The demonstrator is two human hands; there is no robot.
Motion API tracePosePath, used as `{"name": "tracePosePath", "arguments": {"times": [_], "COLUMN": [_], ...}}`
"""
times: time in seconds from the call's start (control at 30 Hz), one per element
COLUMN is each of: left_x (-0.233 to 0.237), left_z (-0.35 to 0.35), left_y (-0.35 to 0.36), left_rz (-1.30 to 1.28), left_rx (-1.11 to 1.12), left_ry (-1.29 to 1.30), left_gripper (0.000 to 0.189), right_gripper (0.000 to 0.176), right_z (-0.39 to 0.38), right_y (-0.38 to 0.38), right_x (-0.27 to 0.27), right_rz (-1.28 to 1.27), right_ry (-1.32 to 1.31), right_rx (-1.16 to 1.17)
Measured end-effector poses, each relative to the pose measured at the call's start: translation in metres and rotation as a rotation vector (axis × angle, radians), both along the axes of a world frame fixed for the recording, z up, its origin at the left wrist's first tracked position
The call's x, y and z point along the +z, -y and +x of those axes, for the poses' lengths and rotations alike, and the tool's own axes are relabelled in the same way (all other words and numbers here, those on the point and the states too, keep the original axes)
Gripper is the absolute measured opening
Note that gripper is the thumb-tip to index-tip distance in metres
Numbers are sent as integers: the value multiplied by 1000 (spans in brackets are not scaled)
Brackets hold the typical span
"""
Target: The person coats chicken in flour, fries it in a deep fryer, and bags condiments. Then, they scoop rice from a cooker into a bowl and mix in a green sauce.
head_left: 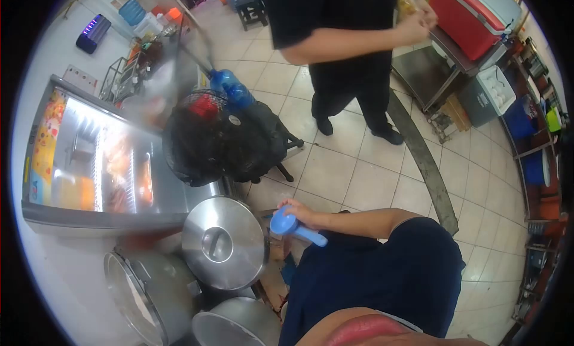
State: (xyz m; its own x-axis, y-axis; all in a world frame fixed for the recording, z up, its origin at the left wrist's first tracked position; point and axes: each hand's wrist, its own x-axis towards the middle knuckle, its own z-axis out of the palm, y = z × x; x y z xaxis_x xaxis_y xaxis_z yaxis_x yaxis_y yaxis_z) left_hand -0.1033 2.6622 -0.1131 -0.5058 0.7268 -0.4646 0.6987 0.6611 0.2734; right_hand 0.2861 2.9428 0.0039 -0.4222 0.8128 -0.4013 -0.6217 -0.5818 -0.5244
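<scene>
Presently: lit display case [107,219] at far left of frame, food inside, details blurred. Lower left: open grey pot [164,289], pale contents; just beside it, a round metal lid [224,243] with central grip, lying flat. Second open pot [254,322] at bottom edge. Above the lid, a dark bulky bundle [233,140]; blue bottle [230,86] adjoining. Centre: right hand [302,213] partly closed, fingers curled about the bowl end of a blue scoop [286,222], handle pointing lower right; scoop left of the navy shirt [371,280]. Left hand: out of view, state cannot be told. Top centre: person in black [350,65] standing on tiles [371,184], forearm across. Upper right: red cooler [466,23]; below it, grey bin [483,101] containing white, rounded items. Right edge: shelves [541,149], loaded.
</scene>
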Motion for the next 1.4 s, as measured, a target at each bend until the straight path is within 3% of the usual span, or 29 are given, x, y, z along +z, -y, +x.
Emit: {"name": "tracePosePath", "arguments": {"times": [0.13,0.2,0.33,0.4,0.47,0.5,0.53,0.57,0.63,0.67,0.77,0.83,0.87,0.93,0.97,1.0,1.03,1.07,1.1,1.13,1.17,1.2,1.27,1.33,1.4], "left_x": [6,7,11,12,8,0,-4,-10,-22,-15,-72,-137,-133,-82,-50,-52,-53,-58,-57,-50,-47,-43,-34,-34,-37], "left_z": [-11,-20,-42,-50,-43,-29,-11,7,32,40,57,62,66,90,108,115,127,134,144,153,159,165,182,201,228], "left_y": [6,11,32,64,131,173,209,243,285,280,325,360,368,354,348,353,360,364,364,363,363,362,363,363,358], "left_rz": [1,1,-4,8,-3,-13,-27,-65,-136,-261,-163,-195,-94,88,153,155,90,26,29,-51,-128,-128,-131,-172,-232], "left_rx": [-32,-48,-75,-45,54,106,138,156,204,361,481,268,499,772,866,877,917,951,956,930,912,934,1081,1125,1126], "left_ry": [1,5,4,-4,-38,-65,-106,-159,-239,-85,-131,-375,-243,-134,-90,-84,-110,-134,-122,-119,-120,-118,3,-5,-23], "left_gripper": [28,28,29,29,29,29,29,29,29,34,32,31,28,24,22,22,22,22,22,23,24,24,27,28,31], "right_gripper": [31,32,35,40,41,37,39,43,49,49,48,45,36,11,11,12,12,11,14,30,44,46,33,28,28], "right_z": [5,2,1,-2,-3,-8,-9,-6,-17,-26,-36,-62,-81,-121,-141,-161,-185,-211,-240,-276,-309,-346,-431,-509,-589], "right_y": [-20,-21,8,27,39,51,58,68,84,77,70,57,49,27,13,-1,-15,-23,-30,-24,-34,-35,-43,-33,-46], "right_x": [-27,-34,7,23,18,8,12,22,27,24,25,50,75,127,160,178,201,242,269,294,312,327,349,365,341], "right_rz": [65,256,376,379,417,24,-20,113,185,217,359,602,537,694,844,1112,1147,1450,1391,1337,1543,1841,2238,2468,2607], "right_ry": [264,388,289,244,435,87,53,239,184,186,168,584,604,656,714,699,784,783,730,690,701,697,579,805,792], "right_rx": [-80,-254,-236,-125,-66,22,176,349,442,570,635,805,807,728,705,543,432,496,575,516,570,492,517,714,752]}}
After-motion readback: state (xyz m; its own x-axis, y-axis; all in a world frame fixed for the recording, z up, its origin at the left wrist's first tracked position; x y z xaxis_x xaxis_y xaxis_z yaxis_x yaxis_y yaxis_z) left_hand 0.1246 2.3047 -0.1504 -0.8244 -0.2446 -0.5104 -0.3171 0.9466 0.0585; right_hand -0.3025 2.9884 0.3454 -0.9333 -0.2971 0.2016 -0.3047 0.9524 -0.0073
